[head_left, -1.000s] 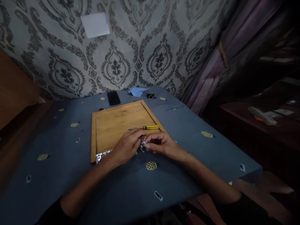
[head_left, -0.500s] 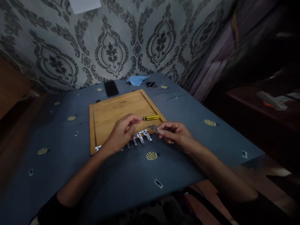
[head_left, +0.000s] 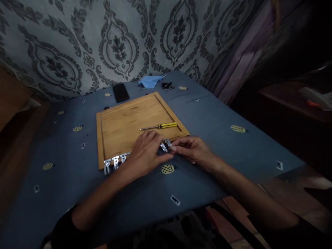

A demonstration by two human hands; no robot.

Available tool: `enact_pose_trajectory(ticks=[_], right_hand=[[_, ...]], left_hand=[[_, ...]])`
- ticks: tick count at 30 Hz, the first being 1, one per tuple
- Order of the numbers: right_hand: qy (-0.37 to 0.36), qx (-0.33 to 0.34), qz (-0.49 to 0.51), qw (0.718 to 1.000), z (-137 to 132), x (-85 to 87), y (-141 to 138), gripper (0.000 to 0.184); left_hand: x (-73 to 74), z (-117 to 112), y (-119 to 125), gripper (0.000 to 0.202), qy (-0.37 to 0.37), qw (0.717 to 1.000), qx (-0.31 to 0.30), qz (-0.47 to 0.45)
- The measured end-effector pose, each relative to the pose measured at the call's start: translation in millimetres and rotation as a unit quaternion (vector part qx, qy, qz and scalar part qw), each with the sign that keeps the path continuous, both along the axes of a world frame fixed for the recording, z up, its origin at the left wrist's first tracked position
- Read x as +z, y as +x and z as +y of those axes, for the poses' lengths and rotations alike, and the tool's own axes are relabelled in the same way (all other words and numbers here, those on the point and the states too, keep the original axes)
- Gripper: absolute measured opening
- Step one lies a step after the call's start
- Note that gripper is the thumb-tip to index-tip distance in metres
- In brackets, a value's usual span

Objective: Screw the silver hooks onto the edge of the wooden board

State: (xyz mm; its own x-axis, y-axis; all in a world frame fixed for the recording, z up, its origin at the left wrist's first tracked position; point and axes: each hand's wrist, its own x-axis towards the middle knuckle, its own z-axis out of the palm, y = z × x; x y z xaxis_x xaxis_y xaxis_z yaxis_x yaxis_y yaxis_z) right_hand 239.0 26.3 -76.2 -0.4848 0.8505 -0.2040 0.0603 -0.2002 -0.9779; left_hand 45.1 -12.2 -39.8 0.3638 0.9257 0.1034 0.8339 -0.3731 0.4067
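Note:
A framed wooden panel (head_left: pixel 127 121) lies on the table with a row of silvery metal hinges (head_left: pixel 116 160) along its near edge. My right hand (head_left: pixel 193 152) pinches one metal hinge (head_left: pixel 168 142) between thumb and fingers at the right end of that row. My left hand (head_left: pixel 146 152) rests over the middle of the row, hiding part of it. Its thumb is stretched away from the fingers, and nothing shows in its grasp. A screwdriver (head_left: pixel 167 125) with a yellow and black handle lies on the panel, beyond both hands.
Behind the panel are a black phone (head_left: pixel 120 92), a blue cloth (head_left: pixel 150 81) and keys (head_left: pixel 167 86). A blue cloth with pineapple prints covers the table (head_left: pixel 215 138). A patterned wall (head_left: pixel 147 41) stands along the back.
My left hand has moved down from the screwdriver's tip onto the row, so the shaft now shows. My right hand has brought its hinge to the row's right end. The view has shifted slightly.

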Motion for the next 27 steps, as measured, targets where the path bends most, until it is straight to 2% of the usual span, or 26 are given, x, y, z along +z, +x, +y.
enact_pose_trajectory(ticks=[8,22,27], right_hand=[[-0.008,-0.001,-0.042,0.999,-1,3.1,1,0.049],[0.028,0.053,-0.092,0.994,-2,-0.4,8,0.033],[0.092,0.040,-0.095,0.990,-2,-1.4,9,0.025]], left_hand=[[-0.2,3,17,0.034,-0.038,0.994,0.028,0.100],[-0.9,3,26,0.027,-0.045,0.991,0.071,0.108],[-0.9,2,27,0.025,-0.040,0.991,0.075,0.100]])
